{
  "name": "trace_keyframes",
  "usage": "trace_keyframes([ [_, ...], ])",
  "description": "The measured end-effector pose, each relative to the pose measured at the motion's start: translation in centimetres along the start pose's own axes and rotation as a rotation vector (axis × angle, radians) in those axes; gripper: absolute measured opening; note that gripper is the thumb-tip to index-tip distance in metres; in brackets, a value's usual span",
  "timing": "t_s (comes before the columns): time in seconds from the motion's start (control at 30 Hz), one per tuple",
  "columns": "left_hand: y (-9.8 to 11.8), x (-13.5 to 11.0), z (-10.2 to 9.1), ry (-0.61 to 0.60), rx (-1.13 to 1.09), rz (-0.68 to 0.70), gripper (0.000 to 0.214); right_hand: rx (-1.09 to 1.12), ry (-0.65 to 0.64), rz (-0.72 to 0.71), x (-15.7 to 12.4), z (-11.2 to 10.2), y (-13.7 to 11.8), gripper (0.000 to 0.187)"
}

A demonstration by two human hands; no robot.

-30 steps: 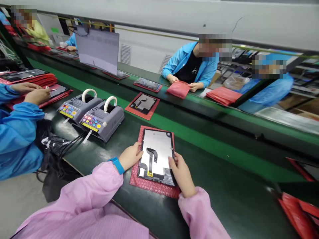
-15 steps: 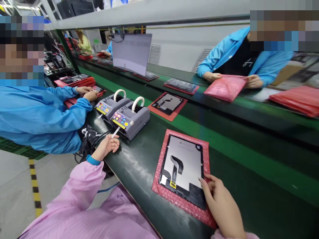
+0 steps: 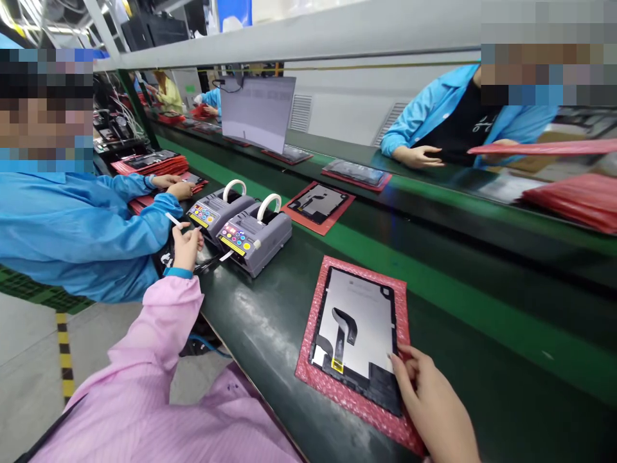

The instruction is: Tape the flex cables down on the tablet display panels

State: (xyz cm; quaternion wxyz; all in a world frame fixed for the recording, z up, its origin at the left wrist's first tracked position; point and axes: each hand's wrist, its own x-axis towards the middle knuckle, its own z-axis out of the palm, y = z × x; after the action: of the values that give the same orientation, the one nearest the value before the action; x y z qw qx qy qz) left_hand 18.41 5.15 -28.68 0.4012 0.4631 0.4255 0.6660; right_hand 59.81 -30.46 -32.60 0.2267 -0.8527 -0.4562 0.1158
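Observation:
My left hand [image 3: 187, 247] is pinched on a short white strip of tape [image 3: 173, 220], beside two grey tape dispensers. Another bit of tape sticks out of the nearer tape dispenser [image 3: 258, 241]; the farther tape dispenser [image 3: 205, 212] stands behind it. In front of me a tablet screen [image 3: 369, 305] lies back side up, with a dark flex cable [image 3: 340, 344] on its silvery back. Under it is a pink bubble-wrap sheet [image 3: 308, 334]. My right hand [image 3: 429, 399] grips the right edge of the screen, thumb on top, its other fingers partly hidden.
A green-topped bench [image 3: 250, 321] runs away from me. Farther along it lies another tablet screen [image 3: 318, 204] on a red sheet. At left a co-worker's blue sleeve [image 3: 96, 225] is close to my left hand. Across the bench, a person handles a red sheet [image 3: 544, 148] near a red stack [image 3: 578, 199].
My left hand has moved up and left from the nearer dispenser with a tape strip. My right hand stays at the screen's edge. The person opposite has swung a red wrap to the right.

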Motion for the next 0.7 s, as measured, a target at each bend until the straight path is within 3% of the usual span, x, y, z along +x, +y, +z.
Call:
trace_keyframes([
  [0.07, 0.9, -0.8, 0.9, 0.01, -0.02, 0.079, 0.037, 0.06, 0.025, -0.007, -0.1, 0.0, 0.1, 0.051],
  [0.17, 3.4, -5.0, 3.0, -0.088, -0.021, 0.299, 0.024, 0.189, 0.134, -0.059, -0.2, -0.6, -1.1, 0.047],
  [0.23, 5.2, -9.0, 5.2, -0.401, 0.075, 0.346, 0.011, 0.287, 0.19, -0.144, -0.2, -1.2, -3.0, 0.04],
  [0.3, 6.7, -12.8, 7.8, -0.964, 0.253, 0.341, 0.013, 0.4, 0.167, -0.253, 0.1, -1.9, -5.6, 0.034],
  [0.33, 7.2, -14.5, 9.3, -1.166, 0.316, 0.392, 0.017, 0.458, 0.127, -0.305, 0.4, -2.1, -6.9, 0.033],
  [0.4, 7.9, -17.1, 12.1, -1.403, 0.401, 0.523, 0.024, 0.567, 0.037, -0.378, 1.1, -2.5, -9.4, 0.033],
  [0.47, 7.9, -18.6, 14.4, -1.494, 0.432, 0.597, 0.028, 0.658, -0.021, -0.401, 1.9, -2.8, -10.8, 0.026],
  [0.53, 7.5, -19.3, 15.9, -1.526, 0.447, 0.575, 0.031, 0.722, -0.002, -0.367, 2.7, -3.3, -11.1, 0.023],
  [0.63, 6.0, -19.1, 17.0, -1.509, 0.482, 0.558, 0.037, 0.823, 0.194, -0.211, 3.3, -4.9, -9.6, 0.026],
  [0.7, 4.5, -18.8, 17.2, -1.499, 0.541, 0.67, 0.034, 0.886, 0.329, -0.115, 3.5, -6.2, -8.4, 0.025],
])
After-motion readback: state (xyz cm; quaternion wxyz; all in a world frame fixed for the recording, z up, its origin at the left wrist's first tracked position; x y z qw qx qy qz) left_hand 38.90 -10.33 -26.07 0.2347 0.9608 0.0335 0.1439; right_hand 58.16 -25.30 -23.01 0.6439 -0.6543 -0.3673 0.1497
